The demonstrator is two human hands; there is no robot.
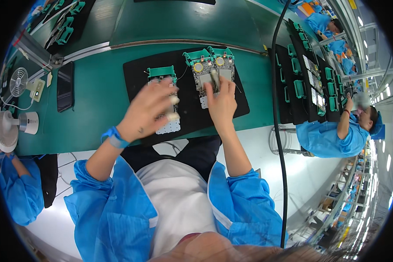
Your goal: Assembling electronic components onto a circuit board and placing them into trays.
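My left hand (146,109) is blurred by motion above a circuit board (169,126) with a green plastic frame (160,72) at its far end. Its fingers are apart, some wearing pale finger cots, and they cover the board's middle. My right hand (223,104) bends over the right one of two neighbouring circuit boards, its fingers curled at that board (225,72) and a pale cot on the index finger. The other board (198,81) lies just left of it. Both have green frames and a round yellow part. Whatever lies beneath my right palm is hidden.
A black mat (139,65) lies under the boards on the green table (91,118). At left are a dark phone-like slab (65,87) and small fans (6,131). A black cable (277,109) hangs at right, before mats with more boards and a co-worker (340,135).
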